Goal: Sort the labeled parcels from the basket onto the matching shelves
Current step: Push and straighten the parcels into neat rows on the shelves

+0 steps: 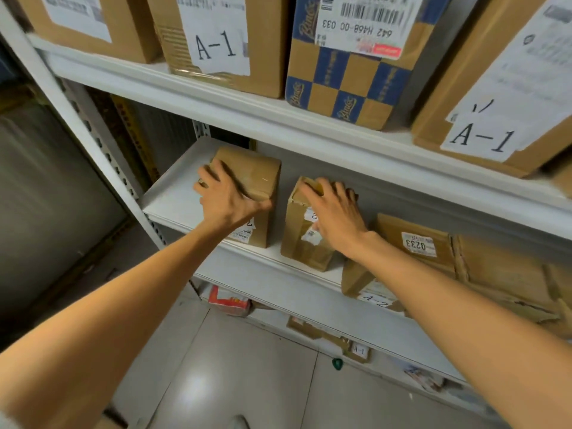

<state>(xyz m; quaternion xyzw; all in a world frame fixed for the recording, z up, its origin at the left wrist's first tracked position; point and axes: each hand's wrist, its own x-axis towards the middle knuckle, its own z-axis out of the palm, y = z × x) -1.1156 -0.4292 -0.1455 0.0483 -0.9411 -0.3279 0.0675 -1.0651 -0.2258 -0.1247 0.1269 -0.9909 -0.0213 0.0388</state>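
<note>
Both hands are up on the middle shelf [173,201] right now. My left hand [227,198] grips the top of a brown box [258,178] standing upright toward the shelf's left end, with my fingers [213,174] curled over its top and the thumb hooked at the front corner. My right hand [335,212] holds a narrower box [298,243] just right of it on the same shelf, fingers wrapped over its torn top edge. The two boxes aren't touching; there's a strip of bare shelf between them. My hand covers most of the narrower box's label, so I can't read it.

Further right along the shelf there's a flat box [418,239] with a 0233 sticker, and a tag [376,300] at the shelf's front edge reads A-2. Above the middle shelf, the upper shelf [192,97] carries a carton [216,41] marked A-1 and a blue-and-tan checked box [343,85]. Below it is grey floor [247,366].
</note>
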